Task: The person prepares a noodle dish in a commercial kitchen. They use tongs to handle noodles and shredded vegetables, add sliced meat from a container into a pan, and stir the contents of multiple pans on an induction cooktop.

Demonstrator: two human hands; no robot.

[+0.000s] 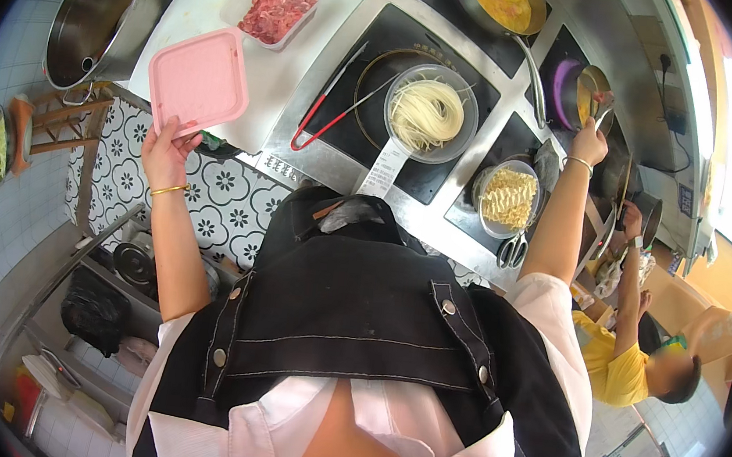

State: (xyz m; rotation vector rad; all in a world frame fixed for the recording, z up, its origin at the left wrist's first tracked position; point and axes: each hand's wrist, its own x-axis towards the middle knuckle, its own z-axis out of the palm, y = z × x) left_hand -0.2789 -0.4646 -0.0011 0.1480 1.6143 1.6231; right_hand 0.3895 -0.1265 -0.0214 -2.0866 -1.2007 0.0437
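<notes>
My left hand (171, 153) grips the near edge of a pink plastic tray (198, 80), tilted beside a clear tub of raw sliced meat (278, 12). At the right, my right hand (589, 144) is closed on a metal utensil (606, 106) over a small pan (592, 85) on the far cooktop. Between my hands, a clear bowl of white noodles (427, 112) stands on the black cooktop, with red-handled tongs (328, 102) to its left. A bowl of dry instant noodles (508, 196) and black-handled scissors (512, 250) are nearer me.
A frying pan (503, 4) with yellow-orange food sits on the back cooktop. A large steel pot (95, 17) stands at the left, above a wooden stool (72, 124). A printed paper slip (382, 167) lies by the noodle bowl. At the right, a co-worker in yellow (617, 365) reaches toward another pot.
</notes>
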